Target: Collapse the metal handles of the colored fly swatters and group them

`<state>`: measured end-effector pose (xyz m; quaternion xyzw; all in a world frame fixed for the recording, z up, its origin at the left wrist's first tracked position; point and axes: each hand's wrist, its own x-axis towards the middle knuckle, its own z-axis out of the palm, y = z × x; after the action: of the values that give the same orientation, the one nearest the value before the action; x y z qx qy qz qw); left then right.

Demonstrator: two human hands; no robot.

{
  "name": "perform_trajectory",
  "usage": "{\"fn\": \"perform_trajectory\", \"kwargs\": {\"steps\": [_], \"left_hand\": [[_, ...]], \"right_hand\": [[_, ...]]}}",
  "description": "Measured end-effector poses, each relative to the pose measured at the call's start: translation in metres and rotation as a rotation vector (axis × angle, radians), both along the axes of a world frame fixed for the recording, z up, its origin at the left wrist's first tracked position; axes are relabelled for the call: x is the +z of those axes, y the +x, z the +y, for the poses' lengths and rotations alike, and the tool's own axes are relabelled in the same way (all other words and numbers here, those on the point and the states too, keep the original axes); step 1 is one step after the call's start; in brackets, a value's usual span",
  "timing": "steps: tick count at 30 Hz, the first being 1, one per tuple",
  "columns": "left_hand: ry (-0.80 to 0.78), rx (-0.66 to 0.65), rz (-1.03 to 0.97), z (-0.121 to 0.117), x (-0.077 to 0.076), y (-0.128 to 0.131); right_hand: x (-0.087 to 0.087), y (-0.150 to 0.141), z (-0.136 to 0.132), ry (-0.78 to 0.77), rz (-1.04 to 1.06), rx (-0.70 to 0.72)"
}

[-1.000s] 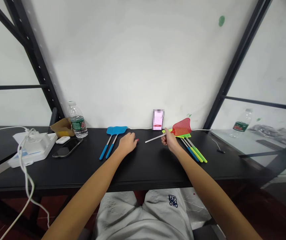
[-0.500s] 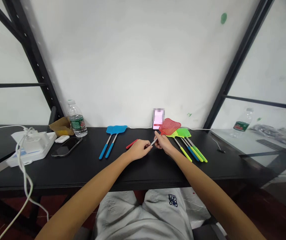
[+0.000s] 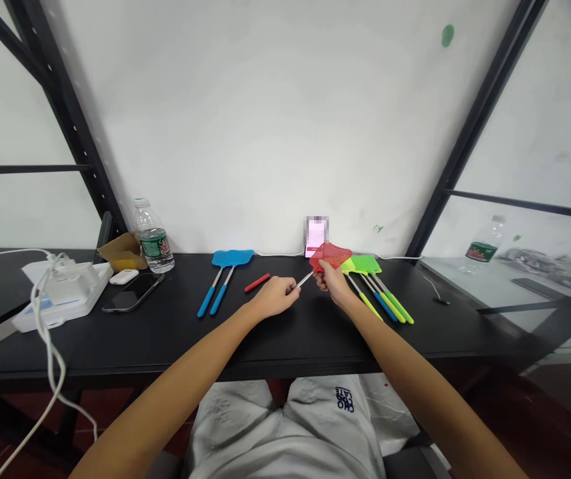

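Observation:
Between my hands is a red fly swatter with a mesh head [image 3: 333,255] and a thin metal rod [image 3: 305,279]. My left hand [image 3: 278,296] is closed around the rod's lower end. Fingers of my right hand [image 3: 333,279] pinch the swatter at the base of its head. A loose red handle grip [image 3: 257,283] lies on the table just left of my left hand. Beyond my right hand rest several yellow and green fly swatters [image 3: 389,303], one with a blue grip. Two blue fly swatters [image 3: 223,293] lie farther left.
On the black table [image 3: 166,346], a water bottle [image 3: 154,243], an open cardboard box [image 3: 123,251], a dark phone [image 3: 133,293], a white case [image 3: 124,277] and a power strip with cables [image 3: 66,293] occupy the left side. A lit phone [image 3: 316,234] leans against the wall.
The swatter's red head has moved slightly left and down with my right hand. More of the metal rod shows between my hands, and the loose red grip is now fully visible.

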<state>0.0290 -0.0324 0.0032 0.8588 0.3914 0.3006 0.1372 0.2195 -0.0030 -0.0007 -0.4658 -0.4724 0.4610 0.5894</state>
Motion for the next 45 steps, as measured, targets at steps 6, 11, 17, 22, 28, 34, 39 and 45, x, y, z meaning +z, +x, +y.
{"fn": "perform_trajectory", "kwargs": {"steps": [6,11,17,22,28,34,39,45], "left_hand": [[0.032,0.043,-0.011,0.005,-0.001,-0.002],[0.036,0.044,-0.003,0.006,0.000,-0.004],[0.035,0.083,0.035,0.008,0.001,-0.008],[0.040,0.043,0.038,0.005,0.004,-0.007],[0.037,0.010,0.033,0.003,0.002,-0.005],[0.025,-0.020,0.027,-0.001,0.005,-0.004],[0.000,-0.023,0.001,-0.003,0.005,-0.001],[0.014,-0.013,0.015,-0.002,0.003,-0.001]], "right_hand": [[-0.010,-0.009,-0.007,-0.049,-0.271,0.374],[-0.007,-0.012,-0.009,-0.061,-0.273,0.355],[0.003,0.011,0.005,0.008,-0.015,0.064],[0.010,0.034,0.012,-0.046,0.031,0.065],[0.010,0.039,0.014,-0.027,-0.030,0.088],[0.005,0.041,0.018,0.016,-0.125,0.040],[-0.002,0.042,0.021,0.167,-0.245,-0.037],[0.004,0.043,0.017,0.089,-0.318,-0.220]]}}
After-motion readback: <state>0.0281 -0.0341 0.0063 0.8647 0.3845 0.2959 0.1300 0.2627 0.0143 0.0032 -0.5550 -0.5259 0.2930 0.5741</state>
